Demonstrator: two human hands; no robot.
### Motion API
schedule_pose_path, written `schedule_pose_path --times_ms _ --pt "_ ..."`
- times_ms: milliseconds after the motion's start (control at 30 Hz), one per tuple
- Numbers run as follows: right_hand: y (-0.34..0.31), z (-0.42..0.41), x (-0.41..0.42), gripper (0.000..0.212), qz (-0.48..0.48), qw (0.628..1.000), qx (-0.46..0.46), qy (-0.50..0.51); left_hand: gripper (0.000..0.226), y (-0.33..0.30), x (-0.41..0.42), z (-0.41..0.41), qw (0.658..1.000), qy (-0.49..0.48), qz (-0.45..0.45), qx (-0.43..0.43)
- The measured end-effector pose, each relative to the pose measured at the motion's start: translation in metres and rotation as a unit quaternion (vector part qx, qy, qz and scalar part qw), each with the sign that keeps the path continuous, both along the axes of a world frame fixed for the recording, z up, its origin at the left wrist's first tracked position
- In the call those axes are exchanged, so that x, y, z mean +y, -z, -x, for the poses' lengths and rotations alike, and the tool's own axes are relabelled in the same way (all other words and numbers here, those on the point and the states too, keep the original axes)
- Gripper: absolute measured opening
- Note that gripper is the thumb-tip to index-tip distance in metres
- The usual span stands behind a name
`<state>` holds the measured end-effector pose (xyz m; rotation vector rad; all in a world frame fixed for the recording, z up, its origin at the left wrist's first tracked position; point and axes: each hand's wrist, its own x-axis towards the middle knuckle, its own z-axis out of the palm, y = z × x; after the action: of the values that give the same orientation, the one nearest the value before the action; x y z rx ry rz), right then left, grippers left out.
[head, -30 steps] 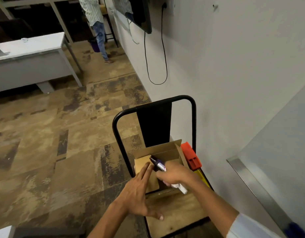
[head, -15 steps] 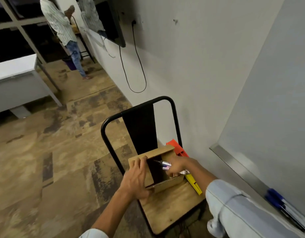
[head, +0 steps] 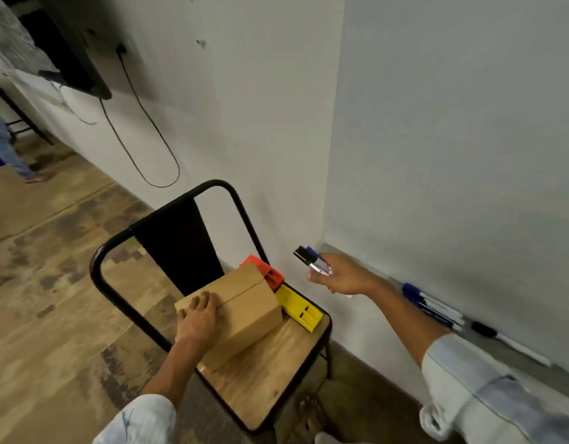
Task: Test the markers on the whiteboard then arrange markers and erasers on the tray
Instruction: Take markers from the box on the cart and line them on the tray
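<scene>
We count two markers (head: 312, 262) held in the right hand (head: 342, 277), one black-capped and one blue-capped. On the whiteboard tray (head: 529, 357) we count two blue-capped markers (head: 432, 304) and one black-capped marker (head: 507, 341). The chair (head: 276, 363) carries one cardboard box (head: 244, 307), one orange eraser (head: 265, 270) and one yellow eraser (head: 300, 307).

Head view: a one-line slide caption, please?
Left hand on box; right hand lifts two markers toward tray.

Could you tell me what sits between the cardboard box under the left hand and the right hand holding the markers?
In the head view, an orange eraser and a yellow eraser lie on the chair seat beside the box.
</scene>
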<state>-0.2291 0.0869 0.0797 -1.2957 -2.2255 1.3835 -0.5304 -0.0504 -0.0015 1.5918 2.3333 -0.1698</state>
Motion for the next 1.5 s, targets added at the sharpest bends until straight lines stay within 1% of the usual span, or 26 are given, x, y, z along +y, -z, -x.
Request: schedule_pose_path --times_ms 133,200,233,267,300,333,367,433,467,500,567,633,667,700,767,867,933,1000,1067,1100,1133,1167,1233,1300,1400,1500 --pt "0.011 -0.046 -0.016 0.033 0.0 0.998 -0.039 0.052 0.058 -0.004 0.016 -0.029 0.993 -0.044 0.088 0.064" --pt "0.012 -0.06 -0.021 0.036 0.001 0.997 -0.041 0.066 0.061 -0.029 0.033 -0.052 0.99 -0.059 0.092 0.088" --pt "0.012 -0.064 -0.023 0.036 -0.001 0.996 -0.037 0.075 0.061 -0.043 0.042 -0.067 0.993 -0.051 0.061 0.09" --pt "0.011 -0.067 -0.024 0.037 -0.006 0.996 -0.028 0.087 0.061 -0.053 0.05 -0.082 0.997 -0.028 0.003 0.069" --pt "0.01 -0.07 -0.026 0.038 -0.012 0.995 -0.018 0.1 0.062 -0.062 0.055 -0.101 0.997 -0.001 -0.077 0.012" --pt "0.012 -0.072 -0.026 0.038 -0.02 0.993 -0.007 0.114 0.066 -0.071 0.059 -0.123 0.986 0.02 -0.144 -0.084" --pt "0.013 -0.073 -0.028 0.036 -0.029 0.992 -0.003 0.126 0.074 -0.082 0.059 -0.147 0.96 0.023 -0.177 -0.214" --pt "0.015 -0.076 -0.03 0.027 -0.048 0.988 -0.017 0.146 0.084 -0.096 0.062 -0.201 0.876 -0.046 -0.14 -0.459" --pt "0.017 -0.076 -0.031 0.022 -0.059 0.986 -0.031 0.153 0.083 -0.097 0.065 -0.227 0.831 -0.092 -0.106 -0.539" --pt "0.02 -0.076 -0.033 0.018 -0.08 0.982 -0.058 0.161 0.079 -0.094 0.069 -0.251 0.795 -0.133 -0.087 -0.585" --pt "0.031 -0.076 -0.036 0.013 -0.128 0.963 -0.123 0.201 0.059 -0.082 0.079 -0.291 0.748 -0.21 -0.088 -0.623" --pt "0.045 -0.082 -0.038 0.017 -0.13 0.948 -0.144 0.252 0.029 -0.072 0.092 -0.317 0.7 -0.288 -0.093 -0.647" --pt "0.051 -0.087 -0.038 0.02 -0.11 0.949 -0.137 0.26 0.024 -0.066 0.098 -0.327 0.685 -0.312 -0.086 -0.653" --pt "0.055 -0.095 -0.037 0.022 -0.104 0.953 -0.136 0.25 0.024 -0.062 0.104 -0.337 0.68 -0.321 -0.077 -0.654" --pt "0.057 -0.111 -0.026 0.027 -0.137 0.956 -0.172 0.192 0.025 -0.056 0.114 -0.352 0.683 -0.328 -0.071 -0.648" --pt "0.051 -0.136 -0.011 0.052 -0.165 0.954 -0.211 0.133 0.029 -0.049 0.133 -0.367 0.667 -0.358 -0.087 -0.648" --pt "0.051 -0.157 -0.003 0.071 -0.169 0.973 -0.134 0.084 0.028 -0.047 0.147 -0.37 0.636 -0.386 -0.094 -0.662" --pt "0.053 -0.18 0.001 0.084 -0.12 0.99 -0.046 0.058 0.025 -0.044 0.16 -0.367 0.573 -0.415 -0.1 -0.699" --pt "0.056 -0.197 0.003 0.08 -0.091 0.99 0.035 0.104 0.019 -0.041 0.174 -0.357 0.516 -0.44 -0.122 -0.725" --pt "0.059 -0.203 0.004 0.072 -0.099 0.983 0.058 0.14 0.02 -0.039 0.181 -0.35 0.499 -0.45 -0.136 -0.728" --pt "0.066 -0.208 0.005 0.069 -0.123 0.977 0.051 0.166 0.022 -0.036 0.188 -0.343 0.486 -0.457 -0.149 -0.73" --pt "0.074 -0.212 0.005 0.071 -0.16 0.973 0.009 0.167 0.024 -0.034 0.196 -0.337 0.481 -0.459 -0.159 -0.73" --pt "0.098 -0.217 0.004 0.077 -0.241 0.957 -0.139 0.084 0.028 -0.028 0.206 -0.327 0.482 -0.46 -0.172 -0.726" --pt "0.126 -0.216 -0.003 0.079 -0.259 0.938 -0.228 0.028 0.029 -0.023 0.211 -0.325 0.493 -0.46 -0.169 -0.719" --pt "0.156 -0.218 -0.015 0.079 -0.271 0.921 -0.278 0.027 0.028 -0.013 0.213 -0.331 0.506 -0.47 -0.14 -0.71" --pt "0.163 -0.233 -0.021 0.074 -0.265 0.92 -0.286 0.03 0.027 -0.002 0.217 -0.34 0.513 -0.477 -0.106 -0.706"
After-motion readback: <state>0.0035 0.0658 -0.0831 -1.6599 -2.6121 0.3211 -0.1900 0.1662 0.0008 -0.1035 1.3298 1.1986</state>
